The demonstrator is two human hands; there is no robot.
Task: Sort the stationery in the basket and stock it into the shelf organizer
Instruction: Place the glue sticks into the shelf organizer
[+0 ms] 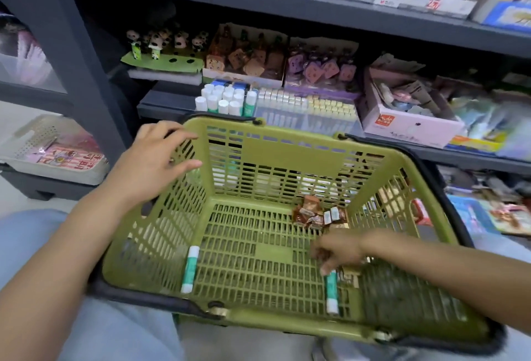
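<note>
While left hand (155, 159) open, right hand (337, 251) touching glue stick (331, 291)

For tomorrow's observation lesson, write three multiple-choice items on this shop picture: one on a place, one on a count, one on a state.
1. Where does the left glue stick lie?
A. on the shelf
B. on the floor of the basket
C. in the left hand

2. How many glue sticks lie in the basket?
A. two
B. four
C. none

3. What is the right hand doing?
A. gripping the basket rim
B. resting on the shelf
C. reaching at the right glue stick

Key: 1 B, it lies on the green grid floor. 2 A, one left, one right. 3 C, fingertips meet its top.
</note>
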